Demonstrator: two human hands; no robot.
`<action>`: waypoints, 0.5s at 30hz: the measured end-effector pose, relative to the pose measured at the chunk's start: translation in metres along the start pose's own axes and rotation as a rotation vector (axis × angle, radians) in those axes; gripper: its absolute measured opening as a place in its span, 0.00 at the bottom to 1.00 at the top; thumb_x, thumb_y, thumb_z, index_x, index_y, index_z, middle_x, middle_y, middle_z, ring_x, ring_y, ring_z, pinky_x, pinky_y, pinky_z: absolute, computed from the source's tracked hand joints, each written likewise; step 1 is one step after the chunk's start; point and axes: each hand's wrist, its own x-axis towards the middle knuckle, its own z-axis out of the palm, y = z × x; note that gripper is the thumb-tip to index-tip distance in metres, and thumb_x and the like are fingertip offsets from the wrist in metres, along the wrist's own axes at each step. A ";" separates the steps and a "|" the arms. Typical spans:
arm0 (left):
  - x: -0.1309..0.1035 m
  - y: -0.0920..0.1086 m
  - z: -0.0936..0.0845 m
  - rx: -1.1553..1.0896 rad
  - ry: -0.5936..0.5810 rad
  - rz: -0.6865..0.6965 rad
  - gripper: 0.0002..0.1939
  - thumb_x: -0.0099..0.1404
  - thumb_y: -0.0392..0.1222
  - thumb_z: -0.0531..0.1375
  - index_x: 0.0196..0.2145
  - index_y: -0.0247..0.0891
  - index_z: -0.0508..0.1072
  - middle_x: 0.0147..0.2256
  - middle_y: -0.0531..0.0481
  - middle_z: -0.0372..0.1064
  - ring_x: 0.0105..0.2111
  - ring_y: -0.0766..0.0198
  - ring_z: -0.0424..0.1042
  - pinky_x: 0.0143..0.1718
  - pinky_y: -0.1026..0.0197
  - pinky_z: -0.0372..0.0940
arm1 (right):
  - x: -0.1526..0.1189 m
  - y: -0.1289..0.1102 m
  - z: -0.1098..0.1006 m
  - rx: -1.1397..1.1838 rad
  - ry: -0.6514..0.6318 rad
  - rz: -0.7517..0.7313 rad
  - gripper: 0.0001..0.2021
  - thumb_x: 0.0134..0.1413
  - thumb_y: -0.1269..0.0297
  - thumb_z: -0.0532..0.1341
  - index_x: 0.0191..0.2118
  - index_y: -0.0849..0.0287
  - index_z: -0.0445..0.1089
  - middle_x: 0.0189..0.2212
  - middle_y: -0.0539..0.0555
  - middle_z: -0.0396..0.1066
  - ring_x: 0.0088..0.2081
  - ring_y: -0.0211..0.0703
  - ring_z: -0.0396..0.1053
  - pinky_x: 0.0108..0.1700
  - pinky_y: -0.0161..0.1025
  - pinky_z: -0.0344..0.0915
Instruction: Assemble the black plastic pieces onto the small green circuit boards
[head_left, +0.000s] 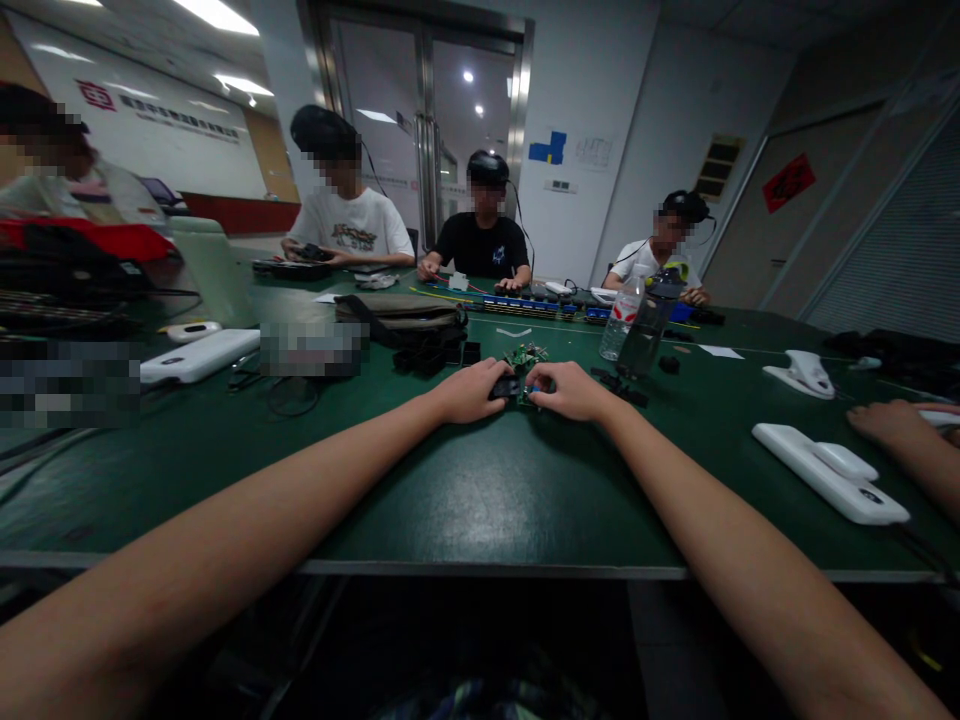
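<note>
My left hand (474,391) is closed on a small black plastic part (508,386) over the green tabletop. Close beside it, my right hand (568,390) pinches a small green circuit board (523,398) with a blue bit by the fingertips. The fingers partly cover both pieces, so their exact shapes are hard to make out. Just beyond my fingertips lies a little heap of green circuit boards (526,354). Small black pieces (621,387) rest to the right of my right hand.
Black open boxes (427,357) and a dark bag (405,318) lie ahead on the left. A clear water bottle (621,322) and a dark bottle (646,330) stand ahead right. White devices (825,470) lie on the right. Several people sit around the green table (450,500).
</note>
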 end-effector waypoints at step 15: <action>0.001 -0.003 0.002 0.016 0.021 0.015 0.20 0.60 0.43 0.57 0.50 0.39 0.63 0.46 0.43 0.67 0.47 0.54 0.70 0.49 0.55 0.65 | 0.002 0.004 0.001 0.006 0.015 -0.027 0.07 0.48 0.73 0.62 0.35 0.61 0.73 0.26 0.47 0.69 0.29 0.35 0.65 0.36 0.32 0.58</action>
